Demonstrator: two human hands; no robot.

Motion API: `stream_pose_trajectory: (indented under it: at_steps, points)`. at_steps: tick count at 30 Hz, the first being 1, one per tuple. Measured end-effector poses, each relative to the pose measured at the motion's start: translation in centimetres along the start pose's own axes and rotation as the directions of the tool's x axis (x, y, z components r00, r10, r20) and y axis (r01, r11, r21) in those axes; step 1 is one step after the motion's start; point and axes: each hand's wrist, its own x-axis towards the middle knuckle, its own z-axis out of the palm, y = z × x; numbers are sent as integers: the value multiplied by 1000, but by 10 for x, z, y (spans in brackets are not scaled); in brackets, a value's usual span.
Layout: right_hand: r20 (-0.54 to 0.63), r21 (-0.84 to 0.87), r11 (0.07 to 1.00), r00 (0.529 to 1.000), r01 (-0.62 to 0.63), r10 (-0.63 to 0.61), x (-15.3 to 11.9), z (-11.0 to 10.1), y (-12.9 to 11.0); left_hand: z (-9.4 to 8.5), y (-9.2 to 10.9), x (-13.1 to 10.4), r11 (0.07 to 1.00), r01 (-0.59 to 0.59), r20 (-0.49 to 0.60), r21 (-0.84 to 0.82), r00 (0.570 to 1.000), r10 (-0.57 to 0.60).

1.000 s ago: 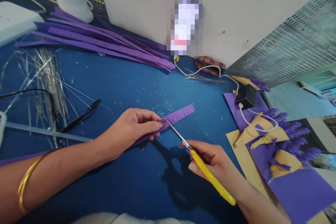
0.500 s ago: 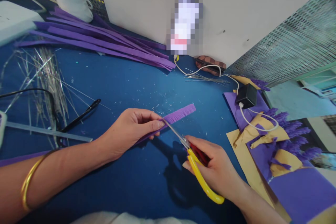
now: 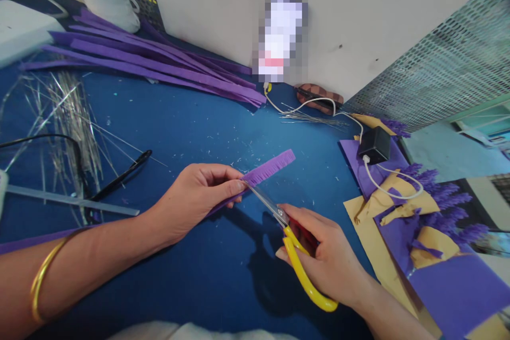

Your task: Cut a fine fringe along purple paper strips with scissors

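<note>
Pinched between the thumb and fingers of my left hand (image 3: 211, 188) is a long purple paper strip (image 3: 271, 167). Its free end points up and right, with a row of fine fringe cuts along one edge; the rest runs back under my left forearm. My right hand (image 3: 322, 252) grips a pair of scissors (image 3: 311, 281) with yellow and red handles. The scissor blades lie at the strip's edge, right beside my left thumb tip. Part of the red handle is hidden by my fingers.
More purple strips (image 3: 159, 66) lie at the back left, above a bundle of thin wires (image 3: 75, 122). A phone (image 3: 282, 37) leans against the white panel, its cable running to a black adapter (image 3: 374, 144). Wrapped purple flowers (image 3: 442, 207) lie on the right.
The strip's free end has shifted slightly left and up. The scissors have moved a little left with my right hand, their blades still at the strip by my left thumb.
</note>
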Motion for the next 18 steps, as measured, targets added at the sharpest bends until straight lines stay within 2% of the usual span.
stream_pose_trajectory:
  at_steps: [4,13,18]
  points:
    - [17,16,1000,1000,-10,10,0,-1,-1,1,1,0,999,-16,1,32,1000,16]
    - [-3,-22,996,996,88,-88,-2,-1,2,0,0,0,999,-2,-4,54,1000,2]
    - [-1,-10,996,996,92,-92,-3,-2,2,0,2,-1,999,7,-6,47,1000,-6]
